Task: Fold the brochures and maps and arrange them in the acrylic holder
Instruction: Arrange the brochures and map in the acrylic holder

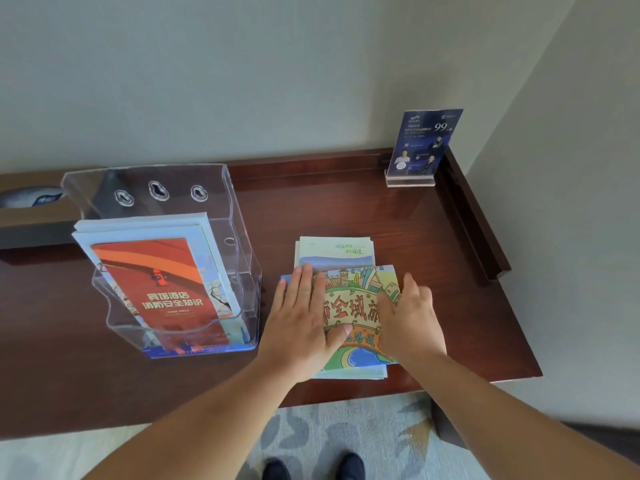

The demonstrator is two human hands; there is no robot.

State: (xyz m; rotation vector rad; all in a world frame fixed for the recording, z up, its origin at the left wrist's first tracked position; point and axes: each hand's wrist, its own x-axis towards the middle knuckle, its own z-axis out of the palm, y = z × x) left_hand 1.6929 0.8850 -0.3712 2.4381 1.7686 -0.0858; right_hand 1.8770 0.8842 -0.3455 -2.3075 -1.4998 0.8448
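**While one map is pressed flat, the holder stands part filled**

As far as I can judge from the head camera, the job is somewhere in the middle. The acrylic holder [244, 261] stands on the left of the counter [450, 271]. It already carries a red brochure [162, 289] at the front, with a few pale blue brochures [138, 225] upright behind it. I cannot tell whether they share one pocket.

Apart from the holder, to its right, a stack of brochures [353, 371] lies flat, not yet filed. On top of it, turned crosswise, is the illustrated map [356, 306] I am working on.

My left hand [301, 323] lies palm down on the map's left half with its fingers straight. Its grip is wide and holds nothing; it only presses. My right hand [408, 323] rests on the map's right half. Its grip looks wide too, pressing rather than pinching, though the fingertips are hard to make out. I take this to be flattening a fold.

What is left, as I see it, is to finish this map, fold whatever in the stack needs it, and stand it all in the holder.

As for writing, the red brochure reads 宾馆酒店 消防安全知识. The map has large red characters: I can read 全域 between my hands and 路线 lower down, and the rest is covered. The pale green cover [337, 245] showing at the far end of the stack has green writing too small to read. In the far right corner a blue table sign [424, 143] in a clear stand shows a large 99, and its other lines are too fine to read.
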